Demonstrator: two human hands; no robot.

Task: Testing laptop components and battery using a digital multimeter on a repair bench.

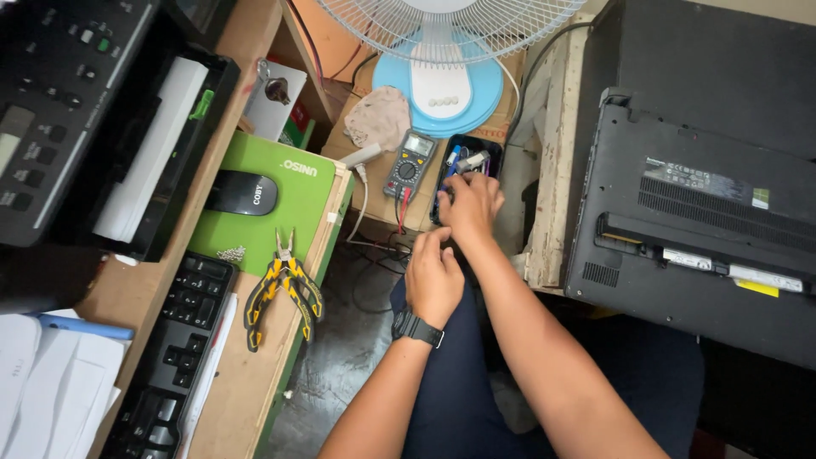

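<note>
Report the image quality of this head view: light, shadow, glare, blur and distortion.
Head view: even indoor light, no harsh glare; dark shadow under the desk around the floor and lap. The right hand reaching into the black tray and the left hand are slightly soft, the pliers and multimeter sharper. Wide-angle bending shows at the edges, at the printer and laptop.

soft even indoor light, faint shadows, sharp centre, wide-angle stretch at edges
</note>
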